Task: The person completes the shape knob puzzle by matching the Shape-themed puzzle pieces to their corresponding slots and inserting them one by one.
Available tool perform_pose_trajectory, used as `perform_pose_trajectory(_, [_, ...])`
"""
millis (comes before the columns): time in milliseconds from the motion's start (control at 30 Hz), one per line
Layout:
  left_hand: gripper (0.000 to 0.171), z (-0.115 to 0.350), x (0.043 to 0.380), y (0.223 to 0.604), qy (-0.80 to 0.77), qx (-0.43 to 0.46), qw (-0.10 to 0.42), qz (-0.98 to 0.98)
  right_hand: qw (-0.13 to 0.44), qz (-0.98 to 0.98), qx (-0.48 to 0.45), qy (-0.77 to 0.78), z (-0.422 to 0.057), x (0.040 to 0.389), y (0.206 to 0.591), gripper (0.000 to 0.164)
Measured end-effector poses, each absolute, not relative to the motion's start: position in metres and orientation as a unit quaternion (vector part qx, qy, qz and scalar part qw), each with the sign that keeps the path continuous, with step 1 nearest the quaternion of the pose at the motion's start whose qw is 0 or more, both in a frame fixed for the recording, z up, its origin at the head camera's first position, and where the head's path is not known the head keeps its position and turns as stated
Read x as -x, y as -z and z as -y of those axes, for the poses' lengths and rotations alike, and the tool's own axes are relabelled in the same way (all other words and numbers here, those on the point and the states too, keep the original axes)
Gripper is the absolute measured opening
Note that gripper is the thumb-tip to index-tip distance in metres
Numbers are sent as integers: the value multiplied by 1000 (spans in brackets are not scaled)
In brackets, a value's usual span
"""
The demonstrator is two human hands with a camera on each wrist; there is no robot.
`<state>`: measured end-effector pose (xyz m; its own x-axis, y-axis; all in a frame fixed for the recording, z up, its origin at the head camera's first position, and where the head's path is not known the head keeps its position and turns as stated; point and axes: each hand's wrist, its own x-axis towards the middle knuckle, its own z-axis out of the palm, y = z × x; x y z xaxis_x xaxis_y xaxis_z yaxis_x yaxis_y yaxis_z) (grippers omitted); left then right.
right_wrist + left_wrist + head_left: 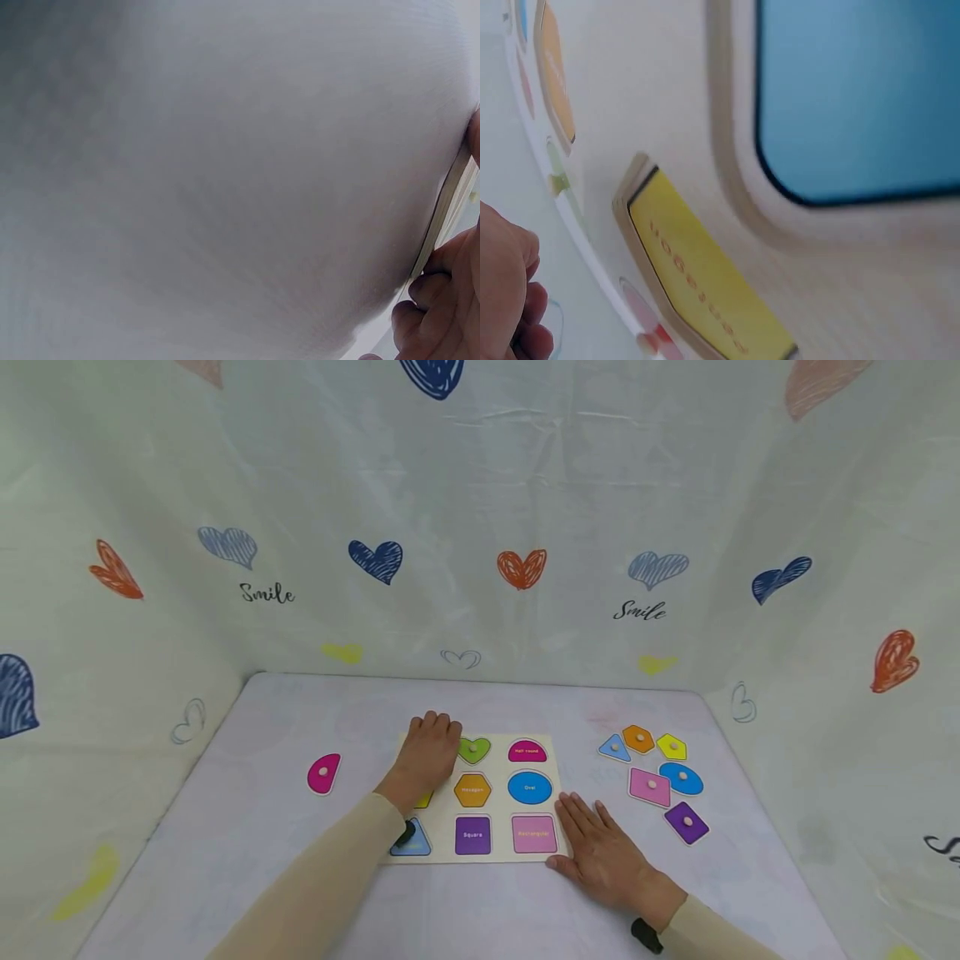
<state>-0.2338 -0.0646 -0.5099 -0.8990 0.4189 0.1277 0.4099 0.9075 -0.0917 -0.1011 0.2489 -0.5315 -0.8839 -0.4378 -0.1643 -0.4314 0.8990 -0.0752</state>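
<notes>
A pale shape-puzzle board [442,857] lies on the table, its slots printed with coloured shapes. My left hand [426,758] is over its upper left part with fingers curled. In the left wrist view no piece shows between those fingers, and a red knobbed piece [637,304] lies on the board apart from them. The green heart piece [474,750] sits in the top row, its knob showing. My right hand [603,852] lies flat, fingers extended, at the board's right edge. Part of the left column is hidden under my left hand and sleeve.
A magenta half-round piece [324,774] lies left of the board. To the right are several loose knobbed pieces, including a blue oval [690,783], a pink rectangle [639,785] and a purple square [678,828]. A heart-printed cloth [465,493] hangs behind the table.
</notes>
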Motion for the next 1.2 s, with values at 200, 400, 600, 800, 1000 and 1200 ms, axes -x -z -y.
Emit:
perform_pose_trajectory(200, [32,87,229,509,-29,191,96,976,88,-970,225,20,-249,101,532,88])
perform_pose_trajectory(400, [40,120,222,507,-21,162,100,981,87,-970,226,21,-248,101,533,88])
perform_pose_trajectory(600, [42,160,211,502,4,112,90,990,86,-970,226,20,-248,100,532,88])
perform_pose_trajectory(800, [19,205,199,490,31,87,97,991,90,-970,226,27,-248,100,533,87])
perform_pose_trajectory(1000, [16,241,190,488,70,72,75,992,90,-970,224,25,-249,99,536,88])
perform_pose_trajectory(1200, [23,254,183,498,74,60,36,995,89,-970,224,23,-250,100,536,88])
